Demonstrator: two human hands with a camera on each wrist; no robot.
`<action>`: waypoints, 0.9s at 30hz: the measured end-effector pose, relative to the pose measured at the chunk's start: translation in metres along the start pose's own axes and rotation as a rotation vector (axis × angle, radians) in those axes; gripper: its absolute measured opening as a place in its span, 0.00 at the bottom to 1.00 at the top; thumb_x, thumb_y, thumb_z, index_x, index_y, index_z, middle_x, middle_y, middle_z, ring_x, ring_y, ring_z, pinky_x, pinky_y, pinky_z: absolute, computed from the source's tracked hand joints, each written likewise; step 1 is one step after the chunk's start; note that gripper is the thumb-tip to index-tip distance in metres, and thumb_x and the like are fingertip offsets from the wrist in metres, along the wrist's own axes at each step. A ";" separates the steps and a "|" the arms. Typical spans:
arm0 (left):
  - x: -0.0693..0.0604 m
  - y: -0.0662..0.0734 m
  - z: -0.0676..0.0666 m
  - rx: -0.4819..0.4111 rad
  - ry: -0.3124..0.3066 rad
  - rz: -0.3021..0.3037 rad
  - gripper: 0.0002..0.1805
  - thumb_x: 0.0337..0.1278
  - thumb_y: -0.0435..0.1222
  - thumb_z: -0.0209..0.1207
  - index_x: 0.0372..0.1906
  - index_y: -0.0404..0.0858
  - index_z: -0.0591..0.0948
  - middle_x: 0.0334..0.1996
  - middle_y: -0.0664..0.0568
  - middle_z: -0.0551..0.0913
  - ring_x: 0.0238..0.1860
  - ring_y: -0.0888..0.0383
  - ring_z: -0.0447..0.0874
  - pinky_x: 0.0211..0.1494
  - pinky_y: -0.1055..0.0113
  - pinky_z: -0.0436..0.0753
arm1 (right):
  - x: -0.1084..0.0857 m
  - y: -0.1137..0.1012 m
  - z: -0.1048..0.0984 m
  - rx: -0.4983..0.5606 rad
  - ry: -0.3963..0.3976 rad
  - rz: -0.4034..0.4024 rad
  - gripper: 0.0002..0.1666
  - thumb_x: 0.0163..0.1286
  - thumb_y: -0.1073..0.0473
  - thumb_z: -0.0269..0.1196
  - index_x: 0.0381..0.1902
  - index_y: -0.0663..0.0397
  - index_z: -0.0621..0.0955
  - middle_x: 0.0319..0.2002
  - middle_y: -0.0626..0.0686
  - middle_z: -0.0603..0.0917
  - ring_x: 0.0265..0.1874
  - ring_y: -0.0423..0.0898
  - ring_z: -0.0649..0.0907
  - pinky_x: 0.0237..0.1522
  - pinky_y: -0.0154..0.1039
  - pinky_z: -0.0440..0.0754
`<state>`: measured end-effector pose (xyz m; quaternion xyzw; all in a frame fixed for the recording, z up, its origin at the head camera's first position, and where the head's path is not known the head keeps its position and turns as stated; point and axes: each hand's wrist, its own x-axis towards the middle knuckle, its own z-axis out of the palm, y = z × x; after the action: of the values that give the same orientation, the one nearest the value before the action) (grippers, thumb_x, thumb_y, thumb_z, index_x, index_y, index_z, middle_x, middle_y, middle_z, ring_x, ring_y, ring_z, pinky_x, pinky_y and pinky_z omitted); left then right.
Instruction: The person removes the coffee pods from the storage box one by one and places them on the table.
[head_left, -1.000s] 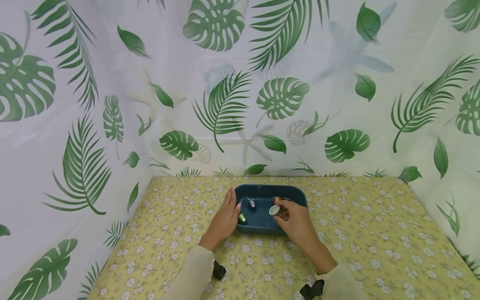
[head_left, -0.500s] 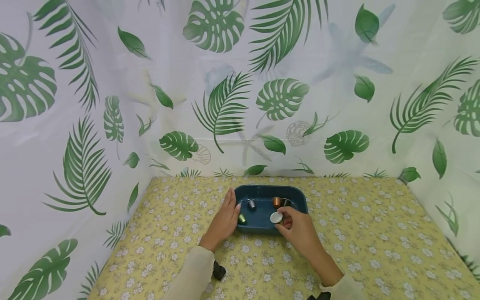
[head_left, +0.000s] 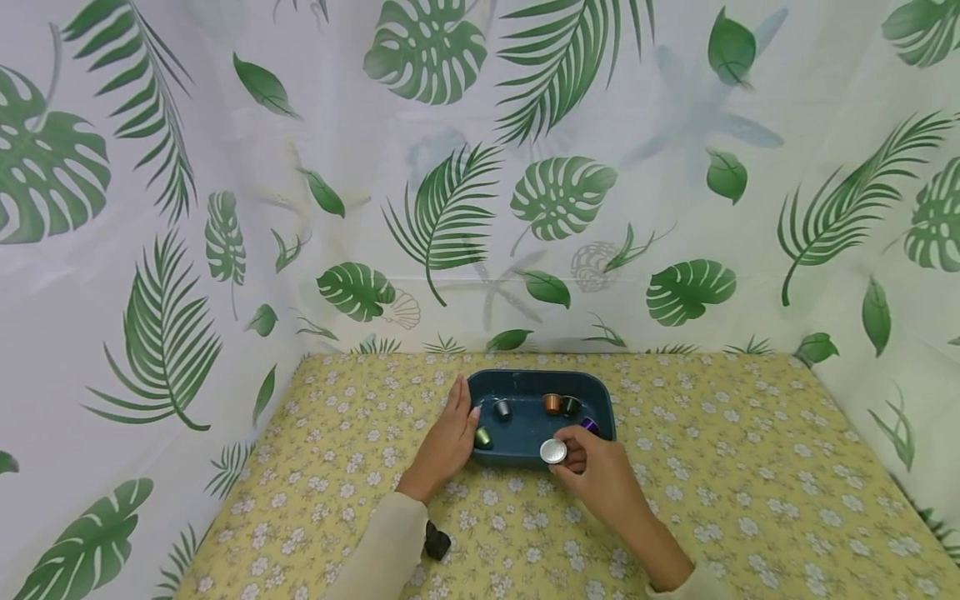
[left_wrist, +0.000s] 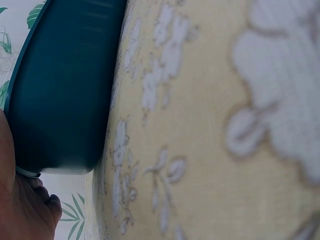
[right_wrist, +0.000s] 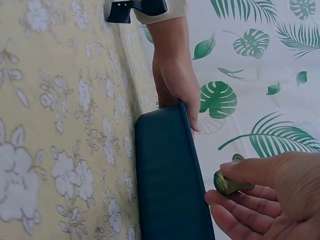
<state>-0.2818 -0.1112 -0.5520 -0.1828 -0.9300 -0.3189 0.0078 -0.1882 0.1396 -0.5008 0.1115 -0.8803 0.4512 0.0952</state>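
Note:
A dark blue plastic tub [head_left: 528,459] stands on the table. My left hand [head_left: 444,440] grips its left end, the thumb over the rim and the fingers along the outside wall. My right hand [head_left: 606,477] pinches a coffee capsule [head_left: 553,451] between thumb and fingers, its silver lid turned towards me. The right wrist view shows this capsule's green-gold body [right_wrist: 227,183] just above the rim. Inside the tub lie a grey capsule [head_left: 502,408], a green capsule [head_left: 483,437], an orange capsule [head_left: 552,404], a black capsule [head_left: 571,406] and a purple capsule [head_left: 590,426], partly hidden by my right hand.
A yellow cloth with white flowers [head_left: 735,467] covers the table. White leaf-patterned sheets [head_left: 450,325] hang behind it and at both sides. A dark strap piece [head_left: 437,542] sits at my left wrist.
My right hand has drawn back towards me with the pinched capsule, from over the tub to its near rim. The orange, black and purple capsules have come into view. The left hand stays put.

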 end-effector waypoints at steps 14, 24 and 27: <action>0.000 -0.001 0.001 0.002 -0.009 -0.011 0.41 0.79 0.61 0.23 0.82 0.41 0.37 0.81 0.58 0.27 0.81 0.53 0.41 0.78 0.50 0.57 | -0.010 0.008 0.008 0.016 -0.045 0.002 0.19 0.55 0.72 0.76 0.44 0.56 0.85 0.35 0.48 0.88 0.28 0.38 0.84 0.30 0.32 0.82; 0.000 -0.002 0.001 -0.013 -0.006 -0.002 0.38 0.80 0.60 0.24 0.82 0.46 0.33 0.81 0.58 0.27 0.81 0.53 0.40 0.78 0.49 0.57 | -0.015 0.014 0.011 0.073 -0.101 0.009 0.19 0.56 0.74 0.75 0.45 0.61 0.83 0.37 0.53 0.88 0.32 0.43 0.87 0.32 0.30 0.83; -0.001 -0.001 0.001 -0.020 0.001 0.003 0.37 0.82 0.58 0.26 0.82 0.44 0.35 0.81 0.56 0.28 0.81 0.51 0.41 0.77 0.48 0.57 | -0.017 0.016 0.012 0.079 -0.114 0.018 0.20 0.55 0.74 0.75 0.45 0.62 0.83 0.37 0.53 0.88 0.33 0.44 0.87 0.32 0.31 0.83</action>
<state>-0.2815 -0.1115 -0.5539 -0.1840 -0.9264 -0.3285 0.0070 -0.1774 0.1406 -0.5249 0.1330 -0.8668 0.4792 0.0363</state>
